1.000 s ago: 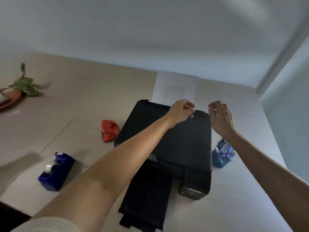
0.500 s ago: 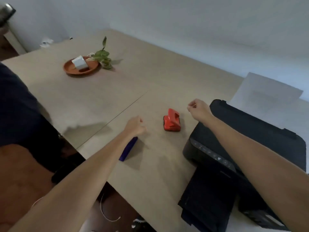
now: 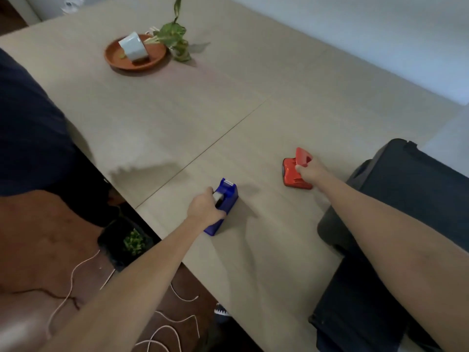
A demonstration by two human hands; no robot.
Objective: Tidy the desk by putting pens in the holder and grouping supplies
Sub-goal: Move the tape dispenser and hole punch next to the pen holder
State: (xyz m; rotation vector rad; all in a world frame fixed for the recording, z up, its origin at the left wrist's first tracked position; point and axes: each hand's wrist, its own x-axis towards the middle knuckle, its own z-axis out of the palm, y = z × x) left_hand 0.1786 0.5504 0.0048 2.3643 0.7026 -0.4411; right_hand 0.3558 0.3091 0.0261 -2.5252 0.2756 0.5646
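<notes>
Head view: the left hand [image 3: 205,208] is closed over a blue tape dispenser [image 3: 223,205], its fingers [image 3: 218,213] wrapped across the top and side while the dispenser sits on the pale wooden surface [image 3: 177,118], close to the near edge. The right hand [image 3: 310,171] is closed on a red stapler [image 3: 295,172], thumb on its near side and the other fingers curled behind the raised top; the stapler rests on the surface, to the right of the tape dispenser and a little farther from the edge, the two well apart. A black printer [image 3: 416,199] stands just right of the stapler, under the right forearm. Far beyond the tape dispenser, toward the back left of the surface, a brown dish [image 3: 119,57] holds a tipped white cup [image 3: 133,48], with a leafy plant cutting [image 3: 175,36] lying beside it. Below the surface edge, left of the tape dispenser, white cord [image 3: 76,275] trails over the floor.
</notes>
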